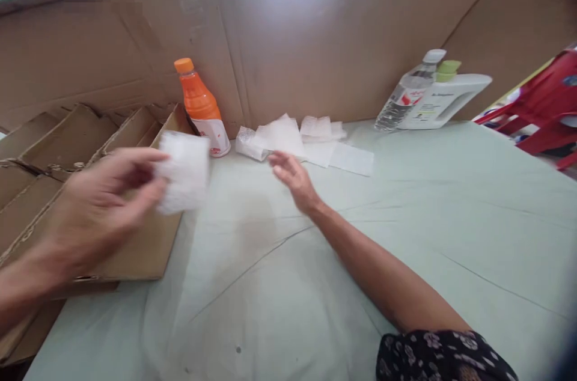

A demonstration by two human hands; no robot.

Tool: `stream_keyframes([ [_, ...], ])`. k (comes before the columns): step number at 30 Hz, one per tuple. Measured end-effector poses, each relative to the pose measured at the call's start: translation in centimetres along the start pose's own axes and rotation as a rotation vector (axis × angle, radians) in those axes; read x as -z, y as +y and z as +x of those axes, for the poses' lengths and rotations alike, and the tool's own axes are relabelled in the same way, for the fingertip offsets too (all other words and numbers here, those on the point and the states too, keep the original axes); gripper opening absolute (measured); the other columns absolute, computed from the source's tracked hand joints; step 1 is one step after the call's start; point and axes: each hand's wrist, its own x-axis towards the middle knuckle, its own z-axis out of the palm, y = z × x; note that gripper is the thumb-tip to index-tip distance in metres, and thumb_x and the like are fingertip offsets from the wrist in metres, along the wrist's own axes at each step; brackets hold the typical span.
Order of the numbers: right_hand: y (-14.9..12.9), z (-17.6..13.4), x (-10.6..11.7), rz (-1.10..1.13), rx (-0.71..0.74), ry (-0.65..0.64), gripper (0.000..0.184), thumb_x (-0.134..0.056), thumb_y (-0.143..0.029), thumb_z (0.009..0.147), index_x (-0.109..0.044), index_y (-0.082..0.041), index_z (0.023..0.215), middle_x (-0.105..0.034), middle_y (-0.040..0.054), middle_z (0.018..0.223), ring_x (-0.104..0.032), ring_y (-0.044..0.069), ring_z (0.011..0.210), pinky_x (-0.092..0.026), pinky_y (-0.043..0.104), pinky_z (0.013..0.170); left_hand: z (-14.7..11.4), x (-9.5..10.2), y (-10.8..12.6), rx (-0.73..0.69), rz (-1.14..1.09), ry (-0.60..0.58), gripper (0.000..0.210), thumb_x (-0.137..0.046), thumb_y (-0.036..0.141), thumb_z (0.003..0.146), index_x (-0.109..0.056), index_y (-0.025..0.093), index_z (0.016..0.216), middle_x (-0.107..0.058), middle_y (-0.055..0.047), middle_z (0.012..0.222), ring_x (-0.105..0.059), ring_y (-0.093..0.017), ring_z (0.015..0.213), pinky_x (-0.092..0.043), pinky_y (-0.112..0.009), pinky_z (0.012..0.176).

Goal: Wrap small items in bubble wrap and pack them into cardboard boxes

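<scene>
And here's the left hand [108, 201], blurred, thumb and fingers pinched on one edge of a white sheet [184, 173], held up at the near right corner of the partitioned cardboard box [148, 249]. One piece in hand, then — the rest by the look of it still to be dealt with: a loose, overlapping spread of white pieces [282, 134] along the foot of the cardboard wall [338, 38]. The right hand [295, 179] is at their front edge, fingers loosely extended, gripping nothing visible; contact, I can't tell. No white piece shows inside the box, though the left hand hides part of it.

Around them on the worktop [315, 285]: an orange bottle [198, 98] close between box and spread, a clear bottle [401, 101] and white jug [446, 101] well off right — nothing blocking the right hand.
</scene>
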Motion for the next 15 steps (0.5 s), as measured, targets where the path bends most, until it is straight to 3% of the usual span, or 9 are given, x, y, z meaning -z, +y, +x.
stream_keyframes([
  [1, -1.1, -1.9, -1.2, 0.156, -0.022, -0.145, 0.072, -0.064, -0.064, 0.083, -0.048, -0.027, 0.141, -0.062, 0.0107, 0.137, -0.060, 0.027, 0.124, -0.051, 0.044, 0.100, 0.1, -2.5, 1.8, -0.038, -0.102, -0.084, 0.029, -0.062, 0.035, 0.088, -0.067, 0.026, 0.115, -0.068, 0.003, 0.090, -0.062, -0.012, 0.074, -0.052, -0.025, 0.067],
  [3, -2.7, -4.7, -2.3, 0.318, -0.069, -0.309, 0.074, -0.073, -0.063, 0.077, -0.051, -0.025, 0.137, -0.067, 0.0093, 0.128, -0.065, 0.025, 0.111, -0.055, 0.041, 0.094, 0.6, -7.6, 4.6, -0.075, -0.288, -0.171, 0.027, -0.057, 0.030, 0.089, -0.066, 0.022, 0.112, -0.067, 0.001, 0.085, -0.061, -0.012, 0.072, -0.051, -0.024, 0.065],
  [4, -3.1, -5.5, -2.2, 0.328, -0.093, -0.318, 0.070, -0.074, -0.061, 0.077, -0.054, -0.023, 0.132, -0.069, 0.0091, 0.122, -0.067, 0.024, 0.103, -0.056, 0.040, 0.090, 1.0, -9.9, 5.5, -0.063, -0.352, -0.208, 0.029, -0.055, 0.028, 0.089, -0.065, 0.021, 0.115, -0.067, -0.001, 0.086, -0.061, -0.012, 0.073, -0.051, -0.025, 0.066],
  [6, -3.2, -5.1, -0.5, 0.236, -0.113, -0.208, 0.058, -0.073, -0.058, 0.078, -0.059, -0.019, 0.120, -0.072, 0.0092, 0.109, -0.068, 0.022, 0.088, -0.058, 0.040, 0.080, 1.9, -14.0, 6.0, 0.003, -0.466, -0.218, 0.044, -0.055, 0.028, 0.088, -0.056, 0.018, 0.131, -0.067, -0.005, 0.098, -0.062, -0.014, 0.079, -0.052, -0.027, 0.068],
  [9, -2.5, -0.6, 4.5, -0.108, -0.019, 0.073, 0.055, -0.068, -0.056, 0.080, -0.057, -0.019, 0.120, -0.071, 0.0115, 0.108, -0.066, 0.026, 0.088, -0.057, 0.044, 0.079, 2.2, -18.3, 4.5, 0.121, -0.470, -0.165, 0.062, -0.057, 0.032, 0.087, -0.042, 0.016, 0.145, -0.062, -0.012, 0.120, -0.063, -0.019, 0.093, -0.055, -0.033, 0.076],
  [12, -1.4, 6.0, 9.5, -0.678, 0.032, 0.309, 0.065, -0.066, -0.052, 0.082, -0.051, -0.019, 0.135, -0.068, 0.0182, 0.121, -0.062, 0.036, 0.108, -0.049, 0.055, 0.094, -0.4, -20.9, 1.6, 0.100, -0.320, -0.247, 0.061, -0.059, 0.027, 0.084, -0.047, 0.019, 0.143, -0.058, -0.014, 0.131, -0.062, -0.024, 0.108, -0.054, -0.041, 0.091],
  [15, 0.7, 10.9, 11.9, -1.143, -0.017, 0.289, 0.076, -0.062, -0.055, 0.085, -0.042, -0.017, 0.147, -0.054, 0.0244, 0.143, -0.053, 0.043, 0.123, -0.040, 0.063, 0.100, -4.4, -22.5, -1.0, 0.076, -0.158, -0.273, 0.057, -0.058, 0.024, 0.085, -0.050, 0.021, 0.141, -0.055, -0.015, 0.138, -0.056, -0.029, 0.123, -0.047, -0.049, 0.106],
])
